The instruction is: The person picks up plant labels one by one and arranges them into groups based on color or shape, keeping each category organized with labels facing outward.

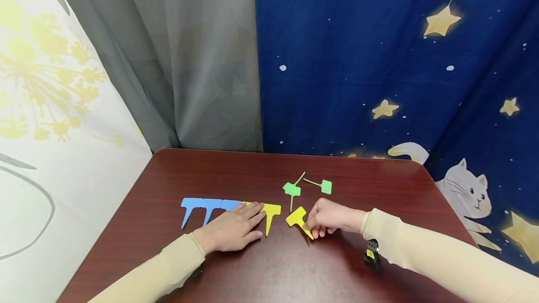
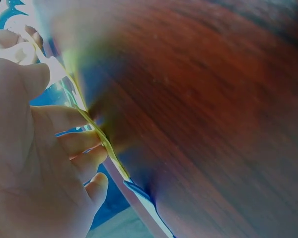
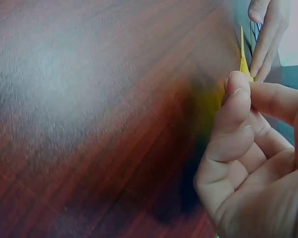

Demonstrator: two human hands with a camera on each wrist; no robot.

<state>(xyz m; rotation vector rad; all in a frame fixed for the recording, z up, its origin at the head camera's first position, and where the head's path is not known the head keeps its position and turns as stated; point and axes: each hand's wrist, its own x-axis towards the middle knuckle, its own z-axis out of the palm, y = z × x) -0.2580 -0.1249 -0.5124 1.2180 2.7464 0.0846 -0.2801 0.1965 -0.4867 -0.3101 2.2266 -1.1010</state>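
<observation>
My left hand lies palm down with fairly straight fingers, resting on yellow T-shaped plant labels in a row on the table. One yellow plant label shows right of the fingertips; another is mostly hidden under them. Three blue plant labels continue the row leftward, heads side by side and stems toward me. The hand partly covers the nearest blue one. My right hand pinches a separate yellow plant label by its stem, between thumb and fingers. That label is tilted, its head pointing up-left, just right of the row.
Beyond my right hand lie loose green plant labels: a green label on its side and overlapping green labels left of it. The dark red wooden table ends at a blue starry curtain and a grey curtain.
</observation>
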